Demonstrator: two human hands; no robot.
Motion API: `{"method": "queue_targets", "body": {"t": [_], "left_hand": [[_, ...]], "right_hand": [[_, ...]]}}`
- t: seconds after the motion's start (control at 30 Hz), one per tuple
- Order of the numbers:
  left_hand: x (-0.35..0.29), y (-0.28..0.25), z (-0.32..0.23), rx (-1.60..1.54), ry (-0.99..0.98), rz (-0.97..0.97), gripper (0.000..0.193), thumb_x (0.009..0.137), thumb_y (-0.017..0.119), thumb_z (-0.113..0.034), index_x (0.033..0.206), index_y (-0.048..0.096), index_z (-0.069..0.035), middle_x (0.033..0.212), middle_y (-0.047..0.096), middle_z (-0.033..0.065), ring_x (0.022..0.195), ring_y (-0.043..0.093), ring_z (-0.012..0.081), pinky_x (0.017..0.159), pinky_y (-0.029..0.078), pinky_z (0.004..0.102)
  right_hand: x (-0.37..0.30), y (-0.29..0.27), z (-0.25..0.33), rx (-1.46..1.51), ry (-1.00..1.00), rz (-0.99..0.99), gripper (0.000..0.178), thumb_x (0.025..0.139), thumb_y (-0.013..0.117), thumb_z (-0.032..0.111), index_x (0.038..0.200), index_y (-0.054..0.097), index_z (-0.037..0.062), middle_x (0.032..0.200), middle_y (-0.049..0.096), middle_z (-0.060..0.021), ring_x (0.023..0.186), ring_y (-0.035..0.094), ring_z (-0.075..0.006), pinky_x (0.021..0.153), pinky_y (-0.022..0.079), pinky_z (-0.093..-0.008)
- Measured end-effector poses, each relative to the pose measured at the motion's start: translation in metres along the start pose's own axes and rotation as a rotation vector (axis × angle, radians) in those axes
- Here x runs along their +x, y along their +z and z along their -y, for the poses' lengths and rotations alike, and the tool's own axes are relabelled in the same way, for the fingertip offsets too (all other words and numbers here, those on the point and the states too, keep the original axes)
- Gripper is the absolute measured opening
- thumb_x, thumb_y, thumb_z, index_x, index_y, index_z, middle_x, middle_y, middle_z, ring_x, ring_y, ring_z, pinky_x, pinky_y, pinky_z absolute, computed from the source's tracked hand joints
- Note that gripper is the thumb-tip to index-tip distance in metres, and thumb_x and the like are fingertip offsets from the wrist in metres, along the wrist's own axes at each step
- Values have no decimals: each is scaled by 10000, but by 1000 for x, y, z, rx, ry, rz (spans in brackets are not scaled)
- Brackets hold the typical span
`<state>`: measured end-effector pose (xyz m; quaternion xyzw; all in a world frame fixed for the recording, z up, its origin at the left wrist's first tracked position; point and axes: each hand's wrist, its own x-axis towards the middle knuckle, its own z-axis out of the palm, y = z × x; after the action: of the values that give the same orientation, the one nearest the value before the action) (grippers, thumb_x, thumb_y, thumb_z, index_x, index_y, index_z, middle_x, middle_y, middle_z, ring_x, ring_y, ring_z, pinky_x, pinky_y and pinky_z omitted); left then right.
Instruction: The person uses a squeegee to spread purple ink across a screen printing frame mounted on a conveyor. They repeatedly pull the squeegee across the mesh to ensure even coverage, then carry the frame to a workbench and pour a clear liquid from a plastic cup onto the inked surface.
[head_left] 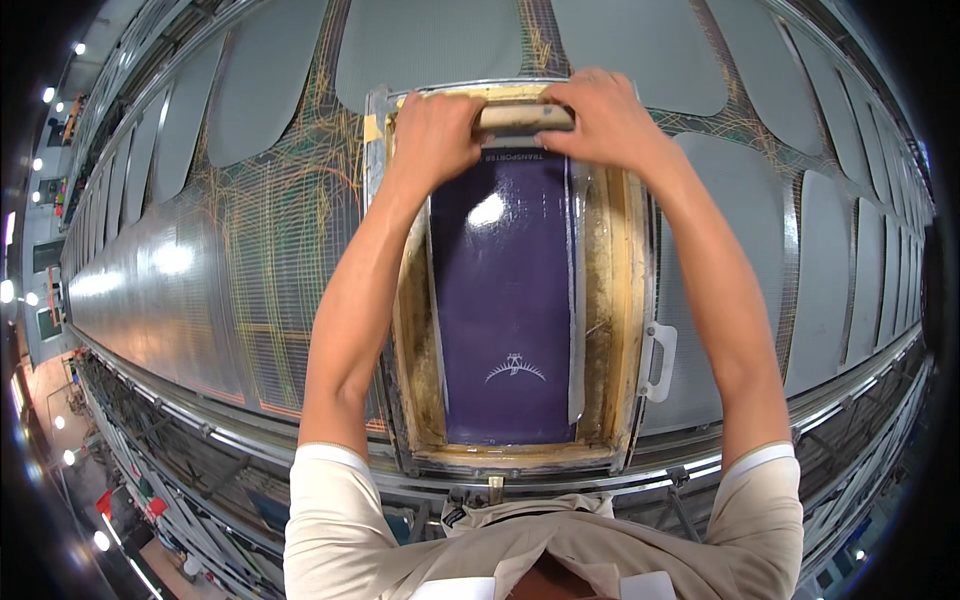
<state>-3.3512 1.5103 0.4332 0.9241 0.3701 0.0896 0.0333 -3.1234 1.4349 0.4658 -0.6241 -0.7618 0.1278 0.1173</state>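
Observation:
A screen printing frame (622, 330) lies in front of me, its inner border stained yellow-brown. Dark purple covers the middle of its screen (505, 270), with a small pale emblem near the close end and pale lettering at the far end. Across that far end is a squeegee (525, 118) with a rounded, worn light handle. My left hand (438, 130) is closed round its left part, and my right hand (605, 118) grips its right part. Both arms are stretched forward over the frame. The squeegee's blade is mostly hidden by my hands and the handle.
A long printing table (290, 260) runs left to right beneath the frame, marked with many yellow, orange and green lines. Grey rounded panels (725, 270) lie on it to the right and beyond. A white handle (657, 362) juts from the frame's right side. Metal rails (650, 478) border the near edge.

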Motion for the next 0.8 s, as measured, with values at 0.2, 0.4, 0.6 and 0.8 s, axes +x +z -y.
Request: {"method": "queue_targets", "body": {"t": [0.2, 0.4, 0.6, 0.8], "left_hand": [[14, 9, -1, 31, -24, 73, 296, 786, 795, -366, 919, 723, -111, 788, 716, 106, 795, 696, 347, 703, 525, 466], [-89, -1, -53, -57, -5, 83, 212, 777, 801, -299, 897, 734, -138, 802, 723, 102, 794, 701, 337, 739, 524, 463], [-268, -14, -154, -132, -54, 90, 195, 712, 783, -151, 880, 687, -121, 825, 678, 64, 789, 646, 262, 771, 445, 412], [-359, -15, -201, -104, -20, 46, 238, 716, 781, -136, 936, 691, -132, 862, 668, 33, 840, 635, 242, 773, 420, 398]], "right_hand": [[27, 42, -23, -13, 45, 63, 368, 756, 826, 315, 1034, 763, 82, 835, 730, -176, 869, 707, -372, 881, 521, -453], [-67, 61, 24, 77, -34, 75, 297, 710, 846, 266, 904, 747, 65, 781, 708, -175, 815, 690, -378, 795, 539, -461], [-246, 85, 122, 94, -57, 99, 304, 633, 851, 160, 909, 744, 91, 861, 694, -118, 924, 644, -323, 913, 456, -429], [-337, 96, 166, 128, -45, 178, 418, 722, 847, 310, 1046, 744, 66, 989, 696, -136, 1041, 628, -327, 989, 432, -440]]}}
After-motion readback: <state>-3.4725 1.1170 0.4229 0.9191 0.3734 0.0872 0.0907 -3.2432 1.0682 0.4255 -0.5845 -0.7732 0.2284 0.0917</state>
